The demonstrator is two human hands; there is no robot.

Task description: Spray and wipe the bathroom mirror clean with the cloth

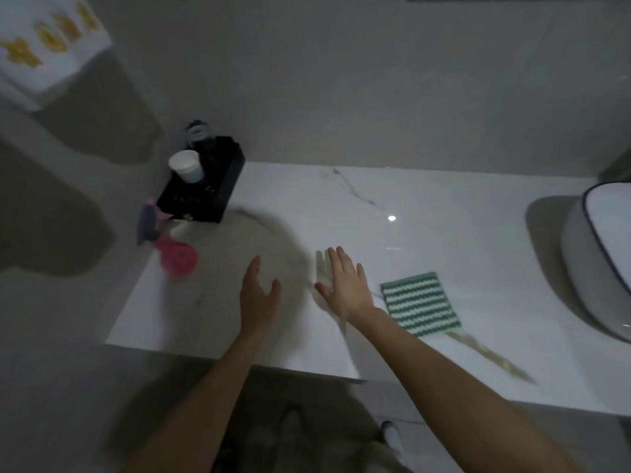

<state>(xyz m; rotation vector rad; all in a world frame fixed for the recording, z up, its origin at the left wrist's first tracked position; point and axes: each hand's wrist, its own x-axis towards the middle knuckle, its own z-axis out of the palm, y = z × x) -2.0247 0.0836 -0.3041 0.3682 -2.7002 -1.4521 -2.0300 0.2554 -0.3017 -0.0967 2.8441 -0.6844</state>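
Fingers of the right hand (345, 285) are straight and slightly spread, palm down, just above a glossy white marble-look counter (426, 227) with thin grey veins; they hold nothing. The left hand (257, 295) is also open, fingers straight and close together with the thumb angled away, held edge-on over the same counter and gripping nothing.

Taking the counter as the landmark: a square cloth (420, 303), knitted or ribbed in green and white stripes, lies flat on it just right of the right wrist. Near the counter's left edge stands a spray bottle (170, 244) with a pink translucent body and a dark trigger head, blurred. At the back left corner sits a black rectangular tray (218, 189) holding a white cup (187, 166) and a clear glass. At the counter's right end rests a smooth, rounded white basin (601, 254) with a thin dark rim.
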